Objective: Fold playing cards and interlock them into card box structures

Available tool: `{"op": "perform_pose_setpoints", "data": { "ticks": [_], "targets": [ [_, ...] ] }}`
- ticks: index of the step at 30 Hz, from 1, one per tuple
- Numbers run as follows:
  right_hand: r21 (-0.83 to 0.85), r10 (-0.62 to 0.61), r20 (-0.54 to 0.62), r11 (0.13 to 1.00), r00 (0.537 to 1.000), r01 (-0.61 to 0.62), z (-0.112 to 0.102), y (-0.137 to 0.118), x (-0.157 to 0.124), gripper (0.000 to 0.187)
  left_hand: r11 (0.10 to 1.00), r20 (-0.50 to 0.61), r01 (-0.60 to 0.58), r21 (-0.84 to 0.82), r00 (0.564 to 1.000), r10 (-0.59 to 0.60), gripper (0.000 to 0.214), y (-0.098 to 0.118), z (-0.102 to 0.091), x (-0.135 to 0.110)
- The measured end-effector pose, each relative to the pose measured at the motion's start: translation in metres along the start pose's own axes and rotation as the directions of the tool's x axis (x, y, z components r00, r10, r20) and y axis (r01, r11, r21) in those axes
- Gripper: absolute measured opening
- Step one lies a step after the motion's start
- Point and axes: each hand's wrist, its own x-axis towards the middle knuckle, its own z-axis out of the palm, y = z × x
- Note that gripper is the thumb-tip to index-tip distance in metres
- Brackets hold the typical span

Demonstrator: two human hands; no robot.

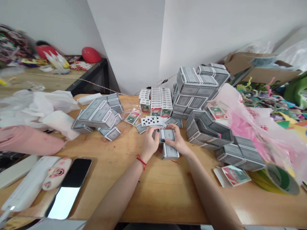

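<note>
Between my two hands sits a small block made of grey-backed playing cards [170, 150], low on the wooden table. My left hand [151, 142] grips its left side, thumb and fingers curled in. On its right, my right hand [177, 140] holds the same block, thumb across the front and fingers at the far edge. Just beyond lie loose face-up playing cards [150, 121], spades showing. Behind them stand rows of boxed card decks [156, 101]. A single deck box [132, 118] lies to the left of the loose cards.
Card-built structures stand left [98, 116] and in a tall stack right [196, 86], with a hollow card ring [208, 129] nearby. Tape roll [275, 179], an open deck box [236, 175] and pink plastic bag [254, 124] sit right. A phone [69, 188] lies front left.
</note>
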Motion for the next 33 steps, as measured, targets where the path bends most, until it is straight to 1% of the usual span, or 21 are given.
{"op": "perform_pose_setpoints", "data": {
  "ticks": [2, 3, 4, 5, 6, 8, 10, 12, 16, 19, 22, 24, 26, 27, 28, 29, 30, 31, 33],
  "targets": [
    [-0.054, 0.027, -0.035, 0.998, 0.999, -0.029, 0.000, -0.004, -0.009, 0.084, 1.000, -0.018, 0.006, -0.027, 1.000, -0.006, 0.015, 0.000, 0.002, 0.000],
    [-0.092, 0.049, -0.059, 0.994, 0.997, -0.054, 0.000, -0.007, -0.015, 0.089, 0.999, -0.031, 0.008, -0.035, 0.999, -0.009, 0.016, 0.000, 0.003, 0.000],
    [-0.129, 0.071, -0.104, 0.988, 0.992, -0.084, 0.002, -0.009, -0.022, 0.090, 0.999, -0.046, 0.009, -0.037, 0.999, -0.011, 0.016, 0.000, 0.005, 0.000],
    [-0.152, 0.094, -0.153, 0.981, 0.984, -0.117, 0.004, -0.012, -0.028, 0.087, 0.999, -0.061, 0.009, -0.034, 0.998, -0.011, 0.017, 0.000, 0.006, 0.000],
    [-0.170, 0.118, -0.156, 0.975, 0.981, -0.144, 0.006, -0.015, -0.034, 0.084, 1.000, -0.075, 0.008, -0.029, 0.997, -0.010, 0.017, 0.000, 0.007, 0.000],
    [-0.190, 0.157, -0.199, 0.962, 0.967, -0.196, 0.011, -0.020, -0.042, 0.079, 1.000, -0.090, -0.001, -0.021, 0.996, -0.001, 0.017, 0.000, 0.009, 0.000],
    [-0.206, 0.159, -0.200, 0.958, 0.967, -0.200, 0.014, -0.023, -0.045, 0.074, 1.000, -0.098, -0.008, -0.022, 0.995, 0.006, 0.017, -0.001, 0.011, 0.000],
    [-0.203, 0.138, -0.192, 0.963, 0.972, -0.176, 0.015, -0.023, -0.044, 0.072, 0.999, -0.101, -0.006, -0.032, 0.995, 0.003, 0.018, -0.002, 0.011, -0.001],
    [-0.197, 0.111, -0.210, 0.968, 0.971, -0.154, 0.015, -0.018, -0.043, 0.073, 0.998, -0.087, 0.010, -0.065, 0.996, -0.016, 0.019, -0.005, 0.012, -0.001],
    [-0.245, 0.108, -0.283, 0.952, 0.953, -0.181, 0.018, -0.014, -0.047, 0.076, 0.992, -0.076, 0.033, -0.118, 0.996, -0.042, 0.016, -0.005, 0.010, -0.002],
    [-0.251, 0.116, -0.360, 0.944, 0.926, -0.215, 0.019, -0.012, -0.049, 0.076, 0.971, -0.089, 0.041, -0.237, 0.994, -0.064, 0.020, -0.003, 0.007, -0.002],
    [-0.167, 0.170, -0.406, 0.952, 0.898, -0.255, 0.017, -0.011, -0.045, 0.072, 0.946, -0.159, 0.032, -0.323, 0.983, -0.088, 0.025, -0.003, 0.005, -0.001],
    [-0.006, 0.242, -0.430, 0.963, 0.870, -0.271, 0.014, -0.010, -0.037, 0.064, 0.925, -0.273, 0.030, -0.378, 0.951, -0.142, 0.031, -0.005, 0.003, 0.000],
    [0.097, 0.271, -0.413, 0.962, 0.870, -0.253, 0.013, -0.009, -0.032, 0.059, 0.920, -0.324, 0.038, -0.390, 0.930, -0.175, 0.034, -0.007, 0.003, 0.000],
    [0.192, 0.269, -0.391, 0.959, 0.880, -0.208, 0.013, -0.008, -0.026, 0.056, 0.917, -0.362, 0.052, -0.396, 0.909, -0.208, 0.036, -0.008, 0.002, -0.001],
    [0.268, 0.255, -0.413, 0.952, 0.875, -0.151, 0.014, -0.007, -0.021, 0.057, 0.915, -0.382, 0.072, -0.397, 0.894, -0.236, 0.037, -0.009, 0.002, -0.002],
    [0.330, 0.247, -0.427, 0.938, 0.870, -0.104, 0.017, -0.006, -0.015, 0.060, 0.914, -0.382, 0.094, -0.395, 0.888, -0.256, 0.036, -0.010, 0.002, -0.004],
    [0.381, 0.239, -0.432, 0.922, 0.869, -0.064, 0.020, -0.005, -0.011, 0.062, 0.912, -0.356, 0.114, -0.393, 0.896, -0.265, 0.035, -0.010, 0.003, -0.006],
    [0.477, 0.240, -0.414, 0.879, 0.878, -0.016, 0.028, -0.004, -0.005, 0.067, 0.899, -0.228, 0.153, -0.409, 0.937, -0.263, 0.031, -0.007, 0.004, -0.008]
  ]
}}
